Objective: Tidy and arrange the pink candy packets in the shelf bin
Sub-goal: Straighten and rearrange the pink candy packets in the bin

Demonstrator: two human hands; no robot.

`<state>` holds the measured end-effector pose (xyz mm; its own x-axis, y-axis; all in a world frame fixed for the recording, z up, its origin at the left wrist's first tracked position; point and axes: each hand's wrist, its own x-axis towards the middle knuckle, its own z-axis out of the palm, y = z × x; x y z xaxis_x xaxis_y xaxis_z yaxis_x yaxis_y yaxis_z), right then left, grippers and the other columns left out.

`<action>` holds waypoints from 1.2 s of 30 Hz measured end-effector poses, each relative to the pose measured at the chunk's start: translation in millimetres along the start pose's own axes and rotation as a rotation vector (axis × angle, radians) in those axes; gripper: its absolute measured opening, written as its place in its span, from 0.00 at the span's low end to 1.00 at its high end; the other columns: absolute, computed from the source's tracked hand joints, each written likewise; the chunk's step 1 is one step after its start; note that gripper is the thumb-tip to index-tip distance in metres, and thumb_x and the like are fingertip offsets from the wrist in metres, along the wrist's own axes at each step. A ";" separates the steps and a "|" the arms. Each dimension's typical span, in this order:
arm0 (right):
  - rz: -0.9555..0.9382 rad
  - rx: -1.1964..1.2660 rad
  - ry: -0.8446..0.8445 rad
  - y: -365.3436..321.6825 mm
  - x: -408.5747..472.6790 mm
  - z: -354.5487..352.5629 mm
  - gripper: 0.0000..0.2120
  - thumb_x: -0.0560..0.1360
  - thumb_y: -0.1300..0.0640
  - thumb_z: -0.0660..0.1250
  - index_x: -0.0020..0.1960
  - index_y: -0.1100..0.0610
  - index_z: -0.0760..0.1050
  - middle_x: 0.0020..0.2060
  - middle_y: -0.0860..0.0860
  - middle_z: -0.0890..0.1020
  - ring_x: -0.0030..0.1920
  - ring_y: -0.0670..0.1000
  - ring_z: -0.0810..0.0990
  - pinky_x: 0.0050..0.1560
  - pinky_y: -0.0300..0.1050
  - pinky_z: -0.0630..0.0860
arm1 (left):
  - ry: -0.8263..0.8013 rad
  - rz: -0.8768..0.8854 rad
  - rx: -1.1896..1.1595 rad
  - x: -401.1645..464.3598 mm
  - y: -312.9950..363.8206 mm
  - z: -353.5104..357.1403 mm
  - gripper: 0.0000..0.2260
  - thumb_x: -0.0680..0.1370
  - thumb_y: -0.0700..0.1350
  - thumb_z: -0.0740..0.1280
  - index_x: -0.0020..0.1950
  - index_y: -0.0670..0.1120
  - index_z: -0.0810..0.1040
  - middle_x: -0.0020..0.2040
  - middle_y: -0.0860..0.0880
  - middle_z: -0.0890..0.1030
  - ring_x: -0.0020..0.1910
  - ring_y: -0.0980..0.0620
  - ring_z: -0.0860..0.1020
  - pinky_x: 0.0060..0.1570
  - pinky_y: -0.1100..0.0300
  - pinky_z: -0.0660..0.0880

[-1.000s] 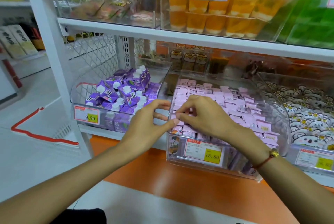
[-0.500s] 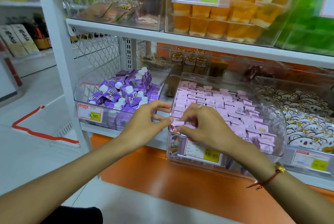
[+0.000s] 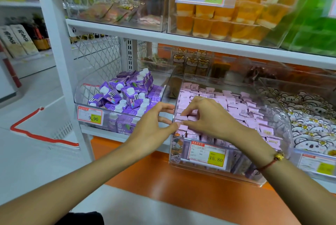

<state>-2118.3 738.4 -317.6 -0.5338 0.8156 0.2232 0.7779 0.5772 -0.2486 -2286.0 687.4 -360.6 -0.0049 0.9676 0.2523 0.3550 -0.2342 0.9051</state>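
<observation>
A clear shelf bin [image 3: 284, 126] on the lower shelf holds several small pink candy packets [image 3: 241, 108] in loose rows. It carries a 15.80 price tag [image 3: 207, 154] on its front. My right hand [image 3: 211, 117] is over the bin's front left corner, its curled fingers pinching a pink packet there. My left hand [image 3: 152, 126] is just outside the bin's left wall with its fingers spread and nearly straight. Its thumb tip touches a pink packet at that corner. The packets under my right palm are hidden.
To the left, a clear bin of purple drink cartons [image 3: 127, 94] stands against the pink bin. A bin of white bear-print packets [image 3: 312, 115] is on the right. The white upper shelf [image 3: 200, 40] with orange jelly cups [image 3: 218, 19] overhangs. An orange ledge [image 3: 181, 179] runs below.
Both hands stay at the bin's front left corner. My right fingers have shifted a little among the packets, and my left thumb has come up against a packet.
</observation>
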 end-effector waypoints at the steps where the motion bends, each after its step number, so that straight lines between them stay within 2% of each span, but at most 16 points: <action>1: -0.012 -0.011 0.009 1.9 -0.2 0.2 0.12 0.72 0.46 0.71 0.51 0.50 0.81 0.49 0.48 0.78 0.38 0.44 0.71 0.41 0.43 0.69 | -0.004 -0.001 0.002 0.0 0.1 0.3 0.14 0.72 0.47 0.72 0.54 0.59 0.72 0.53 0.63 0.77 0.44 0.64 0.79 0.49 0.54 0.77; 5: -0.053 0.127 0.048 7.5 -3.0 1.5 0.05 0.73 0.48 0.70 0.43 0.48 0.82 0.42 0.45 0.79 0.36 0.41 0.71 0.42 0.46 0.72 | -0.006 0.008 -0.009 0.9 0.0 -1.5 0.14 0.72 0.47 0.72 0.55 0.56 0.74 0.54 0.60 0.77 0.42 0.63 0.80 0.49 0.53 0.78; 7: -0.048 0.170 0.113 8.3 -3.7 5.3 0.05 0.74 0.50 0.69 0.43 0.49 0.82 0.43 0.45 0.79 0.37 0.41 0.72 0.42 0.45 0.71 | -0.009 0.003 -0.007 1.4 0.6 -2.6 0.15 0.73 0.47 0.72 0.56 0.55 0.74 0.54 0.59 0.77 0.42 0.64 0.80 0.49 0.55 0.78; 10: -0.077 0.125 0.332 3.2 -7.7 10.1 0.07 0.76 0.52 0.66 0.47 0.51 0.82 0.49 0.45 0.79 0.37 0.40 0.73 0.39 0.45 0.72 | -0.017 -0.015 -0.019 2.1 5.0 -3.4 0.14 0.73 0.46 0.72 0.56 0.53 0.75 0.55 0.58 0.78 0.42 0.61 0.80 0.49 0.55 0.77; 12: -0.136 0.133 0.495 -2.6 -10.8 5.2 0.07 0.77 0.55 0.66 0.48 0.55 0.82 0.49 0.48 0.81 0.42 0.45 0.77 0.39 0.48 0.76 | 0.003 -0.029 -0.035 3.0 11.1 -5.5 0.12 0.73 0.47 0.71 0.55 0.53 0.75 0.54 0.57 0.78 0.44 0.58 0.80 0.50 0.52 0.78; 14: -0.170 0.184 0.657 -5.6 -12.7 -5.2 0.05 0.77 0.58 0.66 0.48 0.57 0.81 0.45 0.49 0.82 0.43 0.46 0.79 0.41 0.43 0.77 | 0.061 -0.032 -0.032 4.7 17.7 -9.3 0.11 0.75 0.46 0.69 0.56 0.52 0.75 0.54 0.59 0.78 0.46 0.56 0.79 0.53 0.49 0.78; 16: -0.139 0.288 0.741 -6.6 -14.8 -17.6 0.05 0.77 0.58 0.67 0.49 0.57 0.81 0.43 0.48 0.82 0.42 0.43 0.78 0.43 0.35 0.76 | 0.129 -0.002 -0.023 6.3 23.6 -12.7 0.10 0.77 0.45 0.67 0.58 0.51 0.75 0.54 0.59 0.78 0.48 0.58 0.78 0.54 0.47 0.77; 19: -0.018 0.485 0.756 -7.6 -21.3 -27.2 0.05 0.77 0.57 0.67 0.49 0.56 0.81 0.42 0.48 0.82 0.42 0.45 0.80 0.46 0.41 0.78 | 0.185 0.139 0.004 2.0 31.2 -13.0 0.14 0.74 0.52 0.69 0.59 0.55 0.74 0.54 0.61 0.78 0.52 0.65 0.76 0.54 0.57 0.76; 21: 0.053 0.638 0.778 -10.7 -25.0 -29.6 0.05 0.77 0.57 0.67 0.48 0.56 0.81 0.42 0.50 0.83 0.43 0.49 0.81 0.46 0.47 0.79 | 0.126 0.256 0.042 -4.5 35.6 -8.2 0.20 0.70 0.58 0.70 0.61 0.59 0.72 0.56 0.63 0.76 0.56 0.66 0.74 0.53 0.67 0.73; 23: 0.083 0.793 0.807 -16.0 -27.7 -31.3 0.05 0.77 0.58 0.67 0.46 0.56 0.81 0.41 0.52 0.83 0.42 0.50 0.82 0.45 0.44 0.80 | 0.078 0.359 0.130 -8.2 37.7 -1.4 0.23 0.69 0.57 0.73 0.62 0.61 0.70 0.57 0.65 0.74 0.58 0.65 0.73 0.53 0.71 0.71; 25: 0.140 1.003 0.774 -20.1 -28.7 -33.3 0.05 0.76 0.59 0.67 0.44 0.57 0.81 0.38 0.51 0.84 0.39 0.48 0.82 0.42 0.39 0.79 | 0.135 0.440 0.170 -6.8 38.4 1.8 0.22 0.70 0.51 0.74 0.61 0.61 0.71 0.56 0.64 0.76 0.56 0.62 0.74 0.51 0.69 0.71; 27: 0.268 1.169 0.652 -20.0 -29.0 -35.7 0.06 0.76 0.57 0.66 0.44 0.57 0.81 0.36 0.50 0.83 0.37 0.45 0.81 0.40 0.35 0.78 | 0.202 0.421 0.065 -3.3 41.3 -2.2 0.18 0.71 0.45 0.74 0.58 0.57 0.75 0.52 0.62 0.80 0.53 0.61 0.78 0.50 0.68 0.73; 30: 0.419 1.341 0.338 -12.5 -28.6 -37.7 0.13 0.76 0.48 0.65 0.52 0.57 0.79 0.43 0.50 0.82 0.39 0.46 0.82 0.38 0.36 0.78 | 0.108 0.140 -0.314 1.8 47.7 -10.3 0.12 0.69 0.49 0.73 0.52 0.56 0.81 0.46 0.58 0.85 0.43 0.64 0.81 0.44 0.70 0.75; 32: 0.363 1.410 0.181 -9.2 -28.6 -37.1 0.18 0.75 0.44 0.65 0.57 0.54 0.77 0.48 0.49 0.82 0.42 0.47 0.82 0.41 0.37 0.78 | -0.003 -0.145 -0.493 2.9 49.3 -10.6 0.09 0.67 0.54 0.71 0.46 0.56 0.85 0.42 0.57 0.84 0.36 0.63 0.79 0.36 0.69 0.76; 34: 0.260 1.462 0.119 -8.1 -28.5 -35.2 0.17 0.73 0.43 0.65 0.56 0.52 0.78 0.46 0.48 0.82 0.42 0.46 0.82 0.42 0.38 0.78 | -0.069 -0.318 -0.593 3.1 48.8 -10.5 0.13 0.66 0.56 0.70 0.45 0.52 0.85 0.42 0.55 0.84 0.35 0.60 0.80 0.32 0.68 0.75; 36: 0.214 1.429 0.157 -7.2 -27.9 -34.3 0.17 0.72 0.43 0.65 0.53 0.53 0.80 0.42 0.48 0.83 0.40 0.44 0.81 0.42 0.36 0.78 | -0.112 -0.377 -0.669 3.5 46.2 -11.8 0.19 0.66 0.59 0.69 0.49 0.48 0.83 0.46 0.49 0.85 0.38 0.58 0.83 0.30 0.67 0.75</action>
<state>-2097.7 710.1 -289.7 -0.3383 0.9309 0.1379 -0.2018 0.0714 -0.9768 -2280.7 678.9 -313.9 0.0940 0.9886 -0.1180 -0.2917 0.1406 0.9461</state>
